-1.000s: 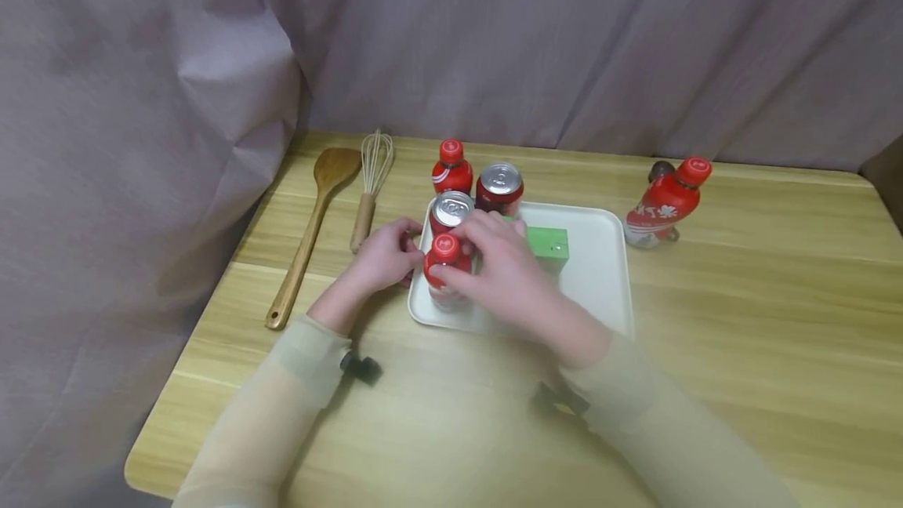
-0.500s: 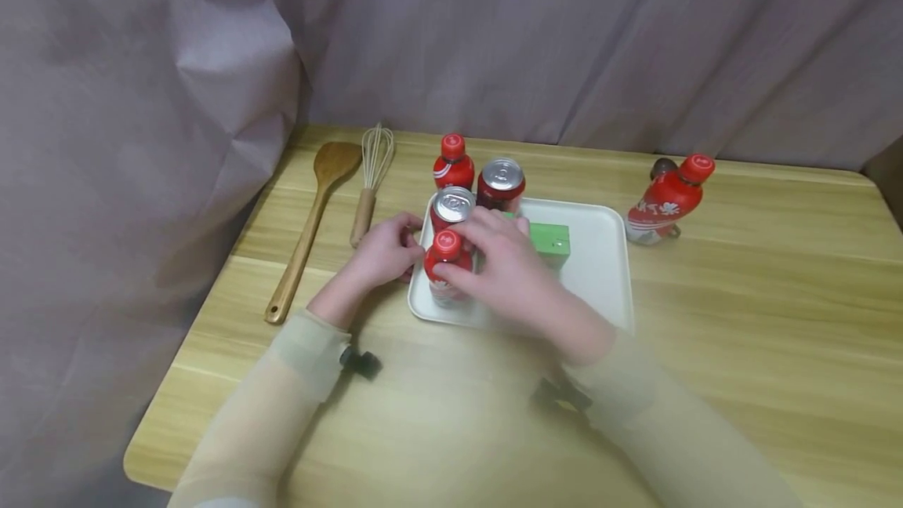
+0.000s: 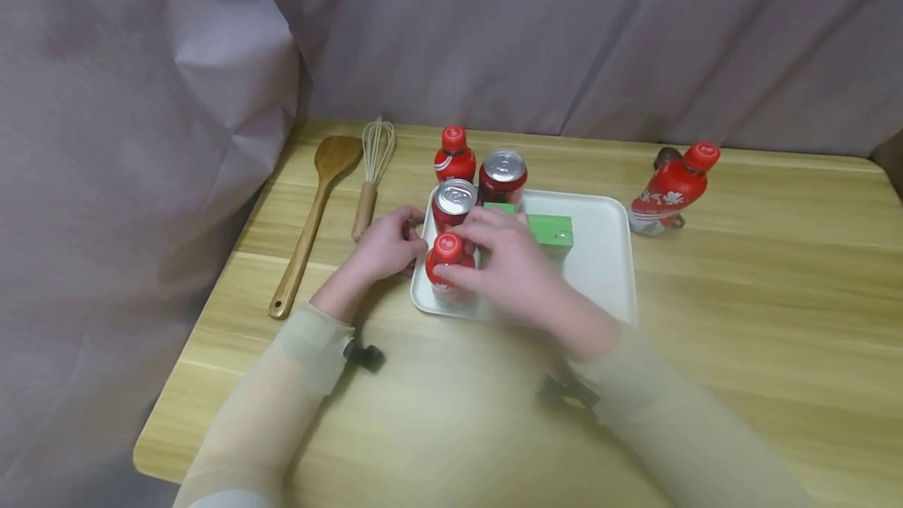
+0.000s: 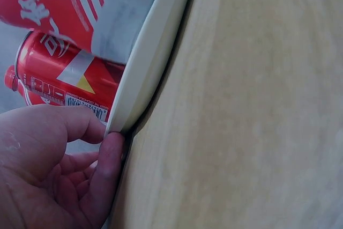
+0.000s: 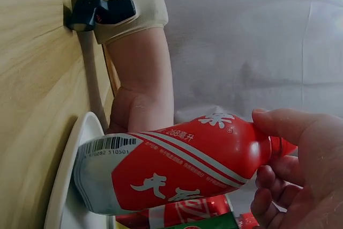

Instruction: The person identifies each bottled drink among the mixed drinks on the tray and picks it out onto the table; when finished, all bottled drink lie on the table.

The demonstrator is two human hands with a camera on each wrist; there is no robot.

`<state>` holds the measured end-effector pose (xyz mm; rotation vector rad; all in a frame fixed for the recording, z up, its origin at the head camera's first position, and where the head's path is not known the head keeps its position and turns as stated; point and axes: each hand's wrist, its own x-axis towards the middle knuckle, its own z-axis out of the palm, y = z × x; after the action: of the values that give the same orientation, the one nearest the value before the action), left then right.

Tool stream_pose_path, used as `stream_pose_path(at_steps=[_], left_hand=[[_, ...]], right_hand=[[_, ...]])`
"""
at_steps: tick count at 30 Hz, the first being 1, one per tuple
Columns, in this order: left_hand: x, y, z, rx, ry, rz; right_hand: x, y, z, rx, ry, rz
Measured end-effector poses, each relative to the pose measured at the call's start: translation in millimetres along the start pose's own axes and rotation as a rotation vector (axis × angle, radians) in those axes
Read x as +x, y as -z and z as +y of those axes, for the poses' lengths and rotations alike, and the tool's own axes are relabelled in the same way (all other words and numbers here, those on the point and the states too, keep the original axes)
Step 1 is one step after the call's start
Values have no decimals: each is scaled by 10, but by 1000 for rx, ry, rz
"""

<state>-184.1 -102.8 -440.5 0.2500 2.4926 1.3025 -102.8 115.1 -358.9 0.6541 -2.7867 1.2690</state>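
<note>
My right hand holds a small red drink bottle near its neck, thumb on one side and fingers on the other. In the right wrist view this bottle stands with its base on the white tray. At the tray's left edge, my left hand pinches the rim between thumb and finger; the left wrist view shows the fingertips on the tray rim. Right behind the held bottle is a red soda can. Green cartons lie partly hidden behind my right hand.
A second soda can and another red bottle stand at the tray's back left. Right of the tray, a third red bottle leans beside a dark round-ended object. A wooden spatula and a whisk lie left.
The whole view has shifted slightly, with the table's things sitting a little higher in it. Both hands keep their places on the bottle and the tray rim.
</note>
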Motion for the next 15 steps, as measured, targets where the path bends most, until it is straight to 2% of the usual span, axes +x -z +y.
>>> stream_pose_path(at_steps=[7, 15], left_hand=[[-10, -30, -22, -26, 9, -3], [-19, -44, 2, -17, 3, 8]], right_hand=[[-105, 76, -24, 15, -23, -23], [-330, 259, -95, 119, -81, -12]])
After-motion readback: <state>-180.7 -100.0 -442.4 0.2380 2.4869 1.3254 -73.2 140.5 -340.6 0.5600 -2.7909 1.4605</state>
